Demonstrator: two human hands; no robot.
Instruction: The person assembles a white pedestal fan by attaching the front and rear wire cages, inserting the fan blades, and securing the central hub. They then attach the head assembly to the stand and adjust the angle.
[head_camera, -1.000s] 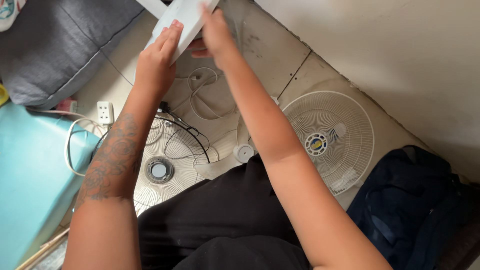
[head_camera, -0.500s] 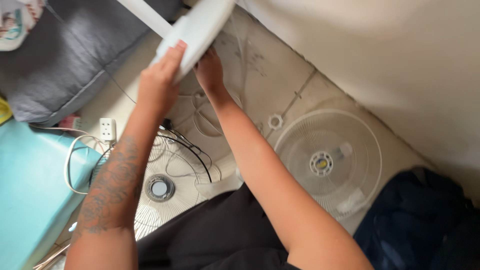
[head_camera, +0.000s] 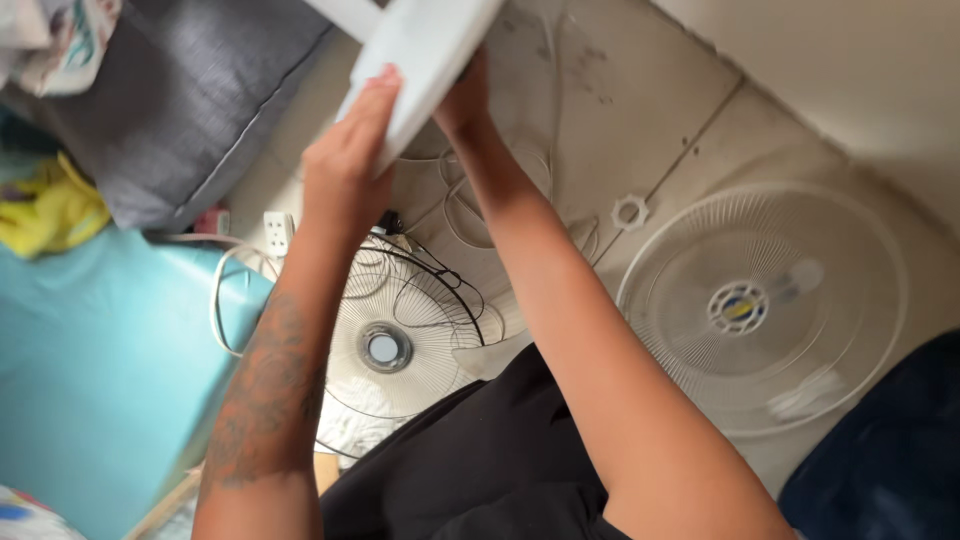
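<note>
**Fan base held up, grilles on the floor**

While both hands are up near the top edge, they've got the white fan base (head_camera: 425, 45) tilted between them. My read is it's tipped like that so the underside faces the person. Left hand (head_camera: 350, 165) lies flat against the near face, fingers stretched along it and thumb out of sight, so more a press than a proper grip. Right hand (head_camera: 462, 100) reaches under the base; its fingers are hidden behind the plastic, so I can't tell how closed it is, only that it touches the underside.

Using the base as the landmark: directly below it on the tile floor (head_camera: 640, 110) sits a loose white cord (head_camera: 465, 215), and below that the rear grille (head_camera: 395, 335) lies flat with a black cable (head_camera: 440, 275) across it. Down and right of the base is a small white ring nut (head_camera: 630, 212), then the front grille (head_camera: 760, 305), also flat. Left of the base there's a grey cushion (head_camera: 180, 100), with a white socket strip (head_camera: 276, 232) and a teal surface (head_camera: 100, 380) lower down.

Cut off: most of the base and its pole (head_camera: 345, 15) run out the top. A dark bag (head_camera: 890, 450) gets clipped at the bottom right. The black lap (head_camera: 470, 470) hides part of the rear grille.
</note>
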